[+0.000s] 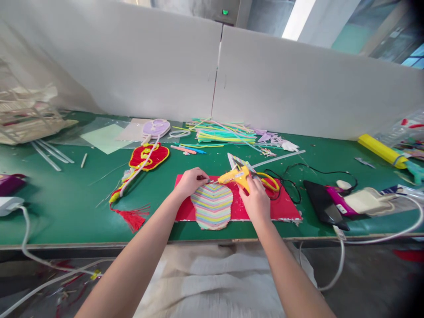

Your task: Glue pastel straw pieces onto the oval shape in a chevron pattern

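Observation:
A striped pastel piece (213, 206) made of rows of pipe cleaners lies on a red board (281, 207) near the table's front edge. My right hand (256, 201) is wrapped around a yellow hot glue gun (239, 177), whose nozzle points left at the top edge of the striped piece. At that same edge, close to the nozzle, my left hand (194, 182) pinches something small, perhaps the end of a pipe cleaner; the fingers partly hide it. Behind the glue gun, scissors with yellow handles (270, 181) rest on the board.
A red and yellow fan-shaped ornament (150, 157) with a red tassel (132, 217) lies at left. Pipe cleaners (225, 132) are heaped at the back. A black phone-like device (324, 205), a power strip and cables occupy the right. A wire basket (29, 110) stands far left.

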Demonstrator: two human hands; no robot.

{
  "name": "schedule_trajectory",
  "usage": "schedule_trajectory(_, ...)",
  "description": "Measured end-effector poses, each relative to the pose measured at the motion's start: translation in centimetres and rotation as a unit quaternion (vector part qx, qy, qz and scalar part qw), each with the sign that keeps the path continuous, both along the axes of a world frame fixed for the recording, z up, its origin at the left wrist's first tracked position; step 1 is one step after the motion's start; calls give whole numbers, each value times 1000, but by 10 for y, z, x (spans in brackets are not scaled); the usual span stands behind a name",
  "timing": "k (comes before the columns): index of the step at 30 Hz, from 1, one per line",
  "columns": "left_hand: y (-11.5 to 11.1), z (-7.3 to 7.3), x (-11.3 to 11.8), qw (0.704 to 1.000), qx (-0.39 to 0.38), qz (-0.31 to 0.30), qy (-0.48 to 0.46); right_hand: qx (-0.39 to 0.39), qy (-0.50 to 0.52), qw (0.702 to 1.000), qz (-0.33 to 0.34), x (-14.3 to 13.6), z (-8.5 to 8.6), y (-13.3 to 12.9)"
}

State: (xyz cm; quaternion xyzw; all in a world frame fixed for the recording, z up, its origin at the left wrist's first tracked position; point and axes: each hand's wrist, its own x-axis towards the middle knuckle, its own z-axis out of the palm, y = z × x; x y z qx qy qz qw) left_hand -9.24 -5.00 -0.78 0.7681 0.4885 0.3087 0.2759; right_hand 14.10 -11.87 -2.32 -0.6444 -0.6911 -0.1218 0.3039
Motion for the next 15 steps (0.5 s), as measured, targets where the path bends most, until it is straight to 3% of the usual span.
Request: schedule_trajectory(15,1,-1,-1,1000,5,-5,5,-1,5,1000,6,1,0,-1)
